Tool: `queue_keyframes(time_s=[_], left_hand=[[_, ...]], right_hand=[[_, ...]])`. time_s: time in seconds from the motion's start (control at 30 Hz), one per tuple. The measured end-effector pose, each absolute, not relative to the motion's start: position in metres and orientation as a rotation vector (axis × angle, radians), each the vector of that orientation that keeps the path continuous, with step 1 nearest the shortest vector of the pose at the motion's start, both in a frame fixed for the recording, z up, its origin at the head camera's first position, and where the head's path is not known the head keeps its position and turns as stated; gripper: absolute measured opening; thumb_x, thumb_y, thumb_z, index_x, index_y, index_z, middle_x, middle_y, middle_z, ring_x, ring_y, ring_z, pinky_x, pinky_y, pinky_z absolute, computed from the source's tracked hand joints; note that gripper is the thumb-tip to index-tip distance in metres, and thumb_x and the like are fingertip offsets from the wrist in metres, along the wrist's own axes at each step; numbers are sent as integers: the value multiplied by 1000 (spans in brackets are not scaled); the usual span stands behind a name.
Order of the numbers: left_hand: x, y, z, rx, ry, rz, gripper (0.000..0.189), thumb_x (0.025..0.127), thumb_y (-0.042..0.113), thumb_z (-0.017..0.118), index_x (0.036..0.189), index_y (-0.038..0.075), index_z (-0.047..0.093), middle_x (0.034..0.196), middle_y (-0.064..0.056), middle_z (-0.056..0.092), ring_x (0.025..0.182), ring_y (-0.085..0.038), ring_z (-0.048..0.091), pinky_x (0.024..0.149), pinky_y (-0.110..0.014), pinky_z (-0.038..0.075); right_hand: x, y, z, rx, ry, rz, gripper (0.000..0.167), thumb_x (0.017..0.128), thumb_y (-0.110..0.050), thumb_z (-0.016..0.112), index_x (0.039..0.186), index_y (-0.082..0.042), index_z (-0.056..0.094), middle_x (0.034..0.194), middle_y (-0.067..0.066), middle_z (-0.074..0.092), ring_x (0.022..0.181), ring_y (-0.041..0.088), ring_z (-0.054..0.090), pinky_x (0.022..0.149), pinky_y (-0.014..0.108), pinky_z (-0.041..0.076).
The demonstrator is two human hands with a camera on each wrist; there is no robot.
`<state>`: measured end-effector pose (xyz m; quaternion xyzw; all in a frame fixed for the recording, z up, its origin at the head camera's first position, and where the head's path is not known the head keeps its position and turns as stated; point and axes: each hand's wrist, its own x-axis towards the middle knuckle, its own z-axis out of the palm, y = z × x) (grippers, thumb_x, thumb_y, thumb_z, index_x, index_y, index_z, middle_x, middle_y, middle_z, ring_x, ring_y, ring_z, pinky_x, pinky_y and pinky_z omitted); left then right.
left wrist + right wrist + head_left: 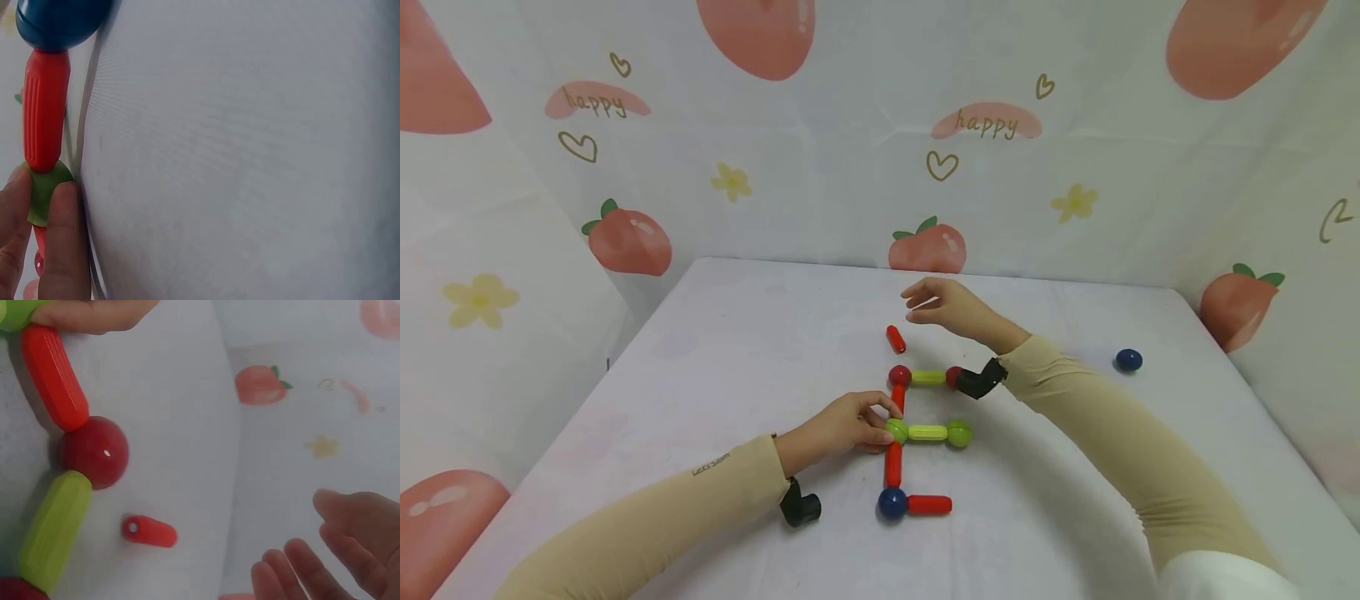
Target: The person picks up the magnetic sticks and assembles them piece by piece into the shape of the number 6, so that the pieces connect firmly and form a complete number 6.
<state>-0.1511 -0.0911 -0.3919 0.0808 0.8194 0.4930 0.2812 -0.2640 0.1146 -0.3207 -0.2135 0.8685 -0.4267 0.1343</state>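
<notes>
My left hand (842, 423) pinches a green ball (45, 195) between thumb and fingers. This ball sits at the middle of an E-shaped frame of magnetic rods and balls on the table. Red rods (892, 465) link it to a dark red ball (95, 452) on the far side and a blue ball (892, 503) on the near side. Yellow-green rods (928, 377) and a red rod (929, 505) stick out to the right. My right hand (958, 312) hovers beyond the frame with loosely bent fingers and nothing in them. Near its fingertips lies a loose red rod (152, 530).
A dark blue ball (1128, 360) lies apart at the right side of the white table (760, 333). A fruit-patterned cloth (835, 183) hangs behind the table. Black wrist mounts (982, 380) are on both sleeves, the right one overlapping the frame's far end ball in the head view.
</notes>
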Motion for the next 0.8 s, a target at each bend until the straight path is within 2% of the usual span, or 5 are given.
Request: queue_keyframes(time_s=[0.17, 0.47, 0.57, 0.67, 0.8], left_hand=[[-152, -91, -392, 211, 2201, 1309, 26, 81, 8, 70, 105, 14, 62, 90, -9, 63, 75, -12, 62, 70, -27, 57], [-153, -91, -395, 224, 2194, 1322, 26, 81, 7, 70, 105, 13, 62, 91, -10, 63, 73, -12, 63, 70, -27, 58], [-153, -90, -394, 217, 2193, 1325, 26, 81, 6, 70, 105, 13, 62, 90, -10, 63, 73, -12, 63, 69, -27, 58], [-152, -90, -393, 223, 2194, 1332, 26, 81, 6, 70, 105, 12, 62, 90, -10, 63, 73, -12, 63, 69, -27, 58], [-150, -91, -391, 234, 2192, 1340, 26, 81, 5, 69, 105, 11, 62, 90, -10, 63, 73, -11, 63, 69, -27, 58]], right_hand=[[-272, 101, -339, -506, 2499, -1239, 39, 89, -20, 63, 124, -8, 54, 124, 15, 58, 113, 28, 58, 97, 42, 49], [-283, 82, -360, -217, 2467, -1256, 45, 87, -15, 64, 128, -4, 51, 124, 17, 57, 102, 29, 61, 94, 38, 51], [-287, 79, -366, -149, 2420, -1265, 46, 86, -15, 65, 128, -4, 50, 122, 17, 57, 98, 26, 61, 93, 34, 52], [-290, 77, -373, -112, 2414, -1212, 46, 85, -19, 66, 127, -6, 51, 114, 13, 61, 89, 19, 61, 86, 27, 53], [-292, 75, -377, -105, 2440, -1110, 46, 83, -20, 69, 124, -7, 54, 100, 9, 62, 77, 13, 57, 70, 19, 49]])
